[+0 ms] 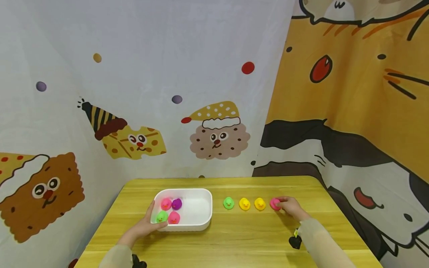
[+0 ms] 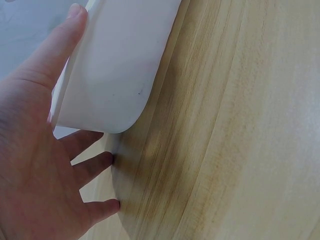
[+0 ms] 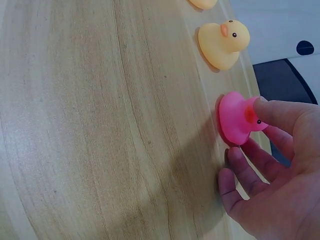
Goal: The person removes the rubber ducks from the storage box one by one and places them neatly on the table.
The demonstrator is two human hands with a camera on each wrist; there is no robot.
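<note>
At the left of the table stands a white plastic tub (image 1: 197, 225). My left hand (image 1: 147, 224) holds its near left corner, thumb along the front rim and fingers by the left side. Inside are a pink rubber duck (image 1: 165, 203), a purple one (image 1: 177, 203), a green duck (image 1: 162, 216) and another pink duck (image 1: 174, 217). My right hand (image 1: 292, 207) pinches the head of a pink rubber duck (image 3: 232, 117), which sits on the tabletop. Its thumb lies over the head in the right wrist view; the index finger is partly hidden behind.
Left of the pinched duck, a yellow duck (image 1: 259, 204), a second yellow duck (image 1: 244, 204) and a green duck (image 1: 229, 203) form a row on the wooden table (image 1: 234, 245). A cartoon-printed cloth (image 1: 214, 56) hangs behind the table's far edge.
</note>
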